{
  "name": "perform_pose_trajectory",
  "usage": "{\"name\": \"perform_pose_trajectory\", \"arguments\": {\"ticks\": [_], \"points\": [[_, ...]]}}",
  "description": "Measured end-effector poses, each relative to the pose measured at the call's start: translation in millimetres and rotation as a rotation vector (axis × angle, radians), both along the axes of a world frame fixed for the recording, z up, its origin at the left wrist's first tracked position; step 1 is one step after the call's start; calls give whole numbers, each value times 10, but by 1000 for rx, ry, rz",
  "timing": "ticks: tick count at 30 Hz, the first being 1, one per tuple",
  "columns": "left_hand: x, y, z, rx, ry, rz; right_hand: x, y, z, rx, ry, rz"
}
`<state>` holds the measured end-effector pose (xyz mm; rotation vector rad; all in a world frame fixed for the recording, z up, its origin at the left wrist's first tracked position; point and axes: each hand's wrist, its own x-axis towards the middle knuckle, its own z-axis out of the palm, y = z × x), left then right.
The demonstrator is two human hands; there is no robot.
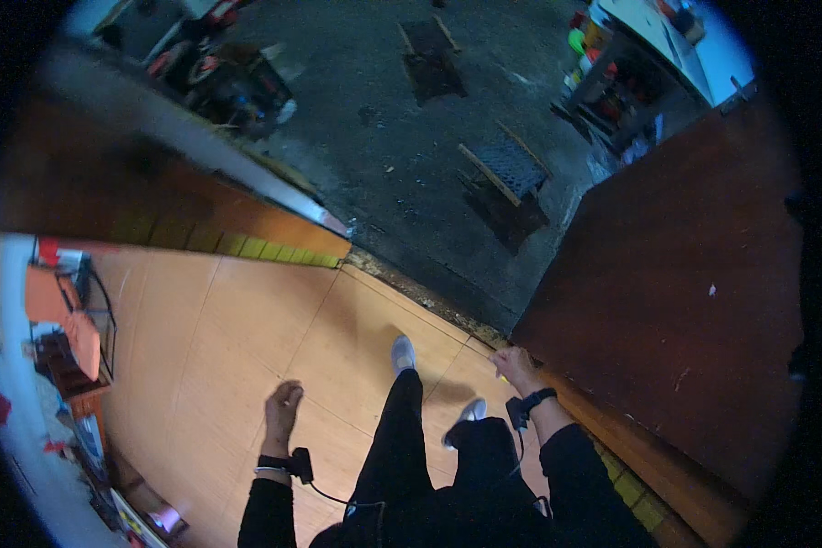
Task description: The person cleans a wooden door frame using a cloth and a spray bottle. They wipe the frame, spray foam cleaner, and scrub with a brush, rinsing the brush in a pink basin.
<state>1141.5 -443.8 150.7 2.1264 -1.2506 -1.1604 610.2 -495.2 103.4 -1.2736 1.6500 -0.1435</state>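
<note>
My left hand (283,409) hangs over the tan tiled floor (198,342) with its fingers loosely curled, and nothing shows in it. My right hand (516,368) is near the doorway's right side, close to the lower edge of a dark reddish-brown door (664,288). Its fingers are curled too. A tiny yellow spot (504,379) shows by the fingertips; whether it is held is unclear. Each wrist wears a black strap with a small cabled device. Between the hands are my legs in dark trousers, one shoe (403,354) ahead of the other.
A worn threshold (418,296) borders a dark concrete floor (377,144). On it stand a low stool with a woven seat (510,164) and another low stool (428,38). A cluttered table (657,48) stands far right. An orange chair (75,322) is at left.
</note>
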Motion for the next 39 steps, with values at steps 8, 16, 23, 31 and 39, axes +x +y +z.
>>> {"name": "perform_pose_trajectory", "arguments": {"ticks": [8, 16, 23, 31, 39], "points": [[295, -2366, 475, -215, -28, 28, -163, -1358, -1293, 28, 100, -265], [1135, -2753, 569, -343, -264, 64, -1041, -3027, -2301, -169, 15, -703], [657, -2698, 874, -224, -686, 69, -1655, -3791, -2863, -107, 14, -803], [439, -2803, 1019, -232, -692, -22, -1211, -3680, -3078, -108, 66, -596], [469, -2799, 996, -265, -756, 87, -327, -3193, -3120, 45, -690, -1092]]}}
